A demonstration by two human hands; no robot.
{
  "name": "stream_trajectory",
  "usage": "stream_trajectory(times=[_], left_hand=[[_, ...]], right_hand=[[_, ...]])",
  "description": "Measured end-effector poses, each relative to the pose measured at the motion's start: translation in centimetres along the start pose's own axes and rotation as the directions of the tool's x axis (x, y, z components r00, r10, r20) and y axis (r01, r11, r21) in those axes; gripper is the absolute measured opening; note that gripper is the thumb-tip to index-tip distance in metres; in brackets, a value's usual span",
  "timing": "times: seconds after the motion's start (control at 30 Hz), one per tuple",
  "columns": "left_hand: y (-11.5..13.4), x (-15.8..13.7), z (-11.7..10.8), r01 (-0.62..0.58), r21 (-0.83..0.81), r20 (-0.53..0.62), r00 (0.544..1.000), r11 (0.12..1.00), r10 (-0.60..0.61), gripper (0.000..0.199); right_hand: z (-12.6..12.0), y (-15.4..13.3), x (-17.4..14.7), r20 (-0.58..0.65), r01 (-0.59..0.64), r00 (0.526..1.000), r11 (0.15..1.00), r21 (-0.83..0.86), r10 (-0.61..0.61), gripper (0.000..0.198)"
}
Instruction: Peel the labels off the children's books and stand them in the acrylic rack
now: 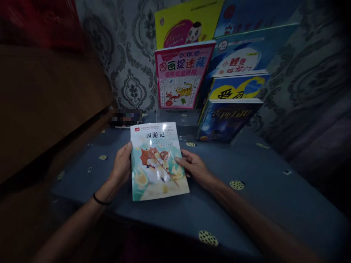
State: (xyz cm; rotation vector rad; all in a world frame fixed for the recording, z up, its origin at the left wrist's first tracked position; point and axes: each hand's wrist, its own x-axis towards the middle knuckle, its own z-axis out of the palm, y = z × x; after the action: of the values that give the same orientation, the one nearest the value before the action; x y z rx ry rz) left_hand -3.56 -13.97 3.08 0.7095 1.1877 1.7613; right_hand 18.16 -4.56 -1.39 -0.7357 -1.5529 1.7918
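A paperback book (pixel 159 175) with a light blue and white cover, Chinese title characters and a cartoon figure with a red cape is held face up over the table. My left hand (pixel 122 164) grips its left edge, with the fingers partly hidden behind the cover. At the right edge, my right hand (pixel 193 165) pinches the book, thumb on the front and the other fingers beside and behind it. The cover faces me, and light glares off its middle.
Behind stands a clear rack (pixel 178 117) with several books, among them a pink one (pixel 181 80), a yellow one (pixel 189 22) and a dark blue one (pixel 229 120). A dark item, partly blurred (pixel 126 118), lies at the back left of the blue table (pixel 219 215). Patterned wallpaper (pixel 131 87) backs the table.
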Motion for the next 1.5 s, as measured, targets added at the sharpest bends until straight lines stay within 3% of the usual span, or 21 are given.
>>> stream_trajectory(times=[0.13,0.23,0.43,0.6,0.7,0.8,0.87,0.93,1.0,1.1,1.2,1.27,1.33,1.5], left_hand=[[-2.0,-1.5,-2.2,0.171,0.031,0.025,0.985,0.985,-0.172,0.033],[-2.8,-1.6,-3.8,0.249,0.128,0.044,0.966,0.96,-0.257,0.033],[-3.2,1.5,-5.8,0.063,0.492,0.08,0.99,0.869,-0.117,0.04],[-1.5,5.0,-6.5,-0.012,0.656,0.162,0.979,0.755,-0.125,0.034],[-0.5,6.5,-6.6,-0.086,0.765,0.227,0.963,0.638,-0.143,0.023],[-0.2,6.8,-6.6,-0.163,0.838,0.264,0.956,0.52,-0.126,0.02],[-0.3,6.4,-6.6,-0.253,0.886,0.312,0.945,0.388,-0.097,0.023],[-0.5,5.9,-6.5,-0.358,0.909,0.381,0.921,0.212,-0.083,0.031],[-0.6,5.4,-6.3,-0.417,0.907,0.42,0.903,0.053,-0.089,0.038],[-0.8,4.8,-5.7,-0.376,0.911,0.366,0.926,-0.172,-0.086,0.04],[-1.1,4.4,-5.2,-0.326,0.855,0.337,0.94,-0.403,-0.047,0.039],[-1.3,4.2,-5.1,-0.328,0.821,0.36,0.933,-0.468,-0.022,0.039],[-1.5,4.1,-5.2,-0.334,0.813,0.382,0.924,-0.477,0.004,0.038],[-2.1,4.9,-6.2,-0.463,0.799,0.506,0.863,-0.384,0.012,0.04]], right_hand=[[-1.0,-0.6,0.3,-0.071,-0.04,0.997,0.997,-0.061,0.035,0.056],[-1.0,-0.2,0.2,-0.056,-0.078,0.996,0.98,-0.183,0.069,0.051],[0.6,1.1,-1.0,0.136,-0.201,0.963,0.956,-0.213,0.232,0.052],[1.4,1.0,-1.8,0.279,-0.258,0.901,0.927,-0.272,0.333,0.045],[1.6,0.0,-1.5,0.243,-0.108,0.941,0.888,-0.447,0.237,0.035],[2.6,-0.7,0.1,0.185,0.142,0.982,0.779,-0.61,-0.034,0.028],[3.7,-0.5,2.3,0.264,0.328,0.944,0.669,-0.667,-0.2,0.027],[4.9,0.3,5.1,0.422,0.501,0.864,0.559,-0.661,-0.275,0.036],[5.8,1.6,7.8,0.534,0.58,0.809,0.478,-0.659,-0.246,0.046],[6.2,3.2,10.6,0.568,0.574,0.811,0.388,-0.721,-0.143,0.053],[5.1,3.8,11.3,0.555,0.555,0.824,0.358,-0.751,-0.114,0.056],[3.7,3.8,10.9,0.538,0.537,0.836,0.361,-0.762,-0.107,0.055],[2.4,3.7,10.0,0.529,0.526,0.842,0.372,-0.765,-0.103,0.054],[0.1,3.7,6.8,0.474,0.493,0.867,0.392,-0.777,-0.152,0.052]])
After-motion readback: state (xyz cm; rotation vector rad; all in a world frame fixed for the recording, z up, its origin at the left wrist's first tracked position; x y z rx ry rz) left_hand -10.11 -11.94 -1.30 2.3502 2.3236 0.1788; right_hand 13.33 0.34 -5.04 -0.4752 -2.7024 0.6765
